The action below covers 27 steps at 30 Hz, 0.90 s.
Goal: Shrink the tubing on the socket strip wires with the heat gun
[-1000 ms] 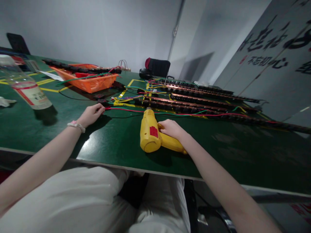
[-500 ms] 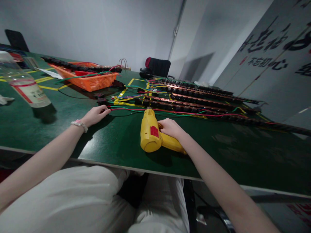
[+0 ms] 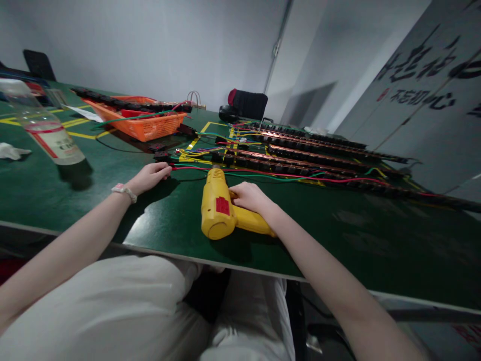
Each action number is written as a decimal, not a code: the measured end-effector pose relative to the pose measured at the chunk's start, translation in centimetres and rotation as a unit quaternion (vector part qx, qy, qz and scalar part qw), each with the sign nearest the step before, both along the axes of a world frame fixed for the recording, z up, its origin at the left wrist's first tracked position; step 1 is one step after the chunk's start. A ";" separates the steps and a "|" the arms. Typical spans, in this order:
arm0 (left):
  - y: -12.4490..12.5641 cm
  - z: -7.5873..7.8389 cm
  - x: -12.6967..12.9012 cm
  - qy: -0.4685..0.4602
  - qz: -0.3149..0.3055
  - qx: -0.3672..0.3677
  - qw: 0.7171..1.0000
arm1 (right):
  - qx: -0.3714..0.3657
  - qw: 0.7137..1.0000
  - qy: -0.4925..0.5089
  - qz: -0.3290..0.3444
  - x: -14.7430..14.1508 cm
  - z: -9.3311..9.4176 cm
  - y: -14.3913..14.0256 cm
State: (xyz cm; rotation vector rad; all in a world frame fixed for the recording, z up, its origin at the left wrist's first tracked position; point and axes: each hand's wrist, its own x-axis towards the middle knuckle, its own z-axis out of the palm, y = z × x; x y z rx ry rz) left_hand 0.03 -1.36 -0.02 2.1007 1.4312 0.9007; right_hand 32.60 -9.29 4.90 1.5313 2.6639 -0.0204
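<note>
Your right hand (image 3: 248, 195) is wrapped round the handle of the yellow heat gun (image 3: 218, 205), out over the near side of the counter (image 3: 308, 250); whether it rests there, you can't tell from here. Your left hand (image 3: 152, 176) has its fingertips pinched on the red wire (image 3: 195, 168), beside the nozzle. Careful: were the gun running, that nozzle, aimed at the wires, could scorch the red one or the green wire (image 3: 263, 175) alongside. Swing it left and your fingers could catch the heat; tug the wire and it might slip free.
</note>
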 end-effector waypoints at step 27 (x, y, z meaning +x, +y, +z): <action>1.0 -0.6 -3.2 0.040 0.017 -0.016 0.999 | 0.011 0.995 -0.008 0.094 -5.5 -0.1 0.7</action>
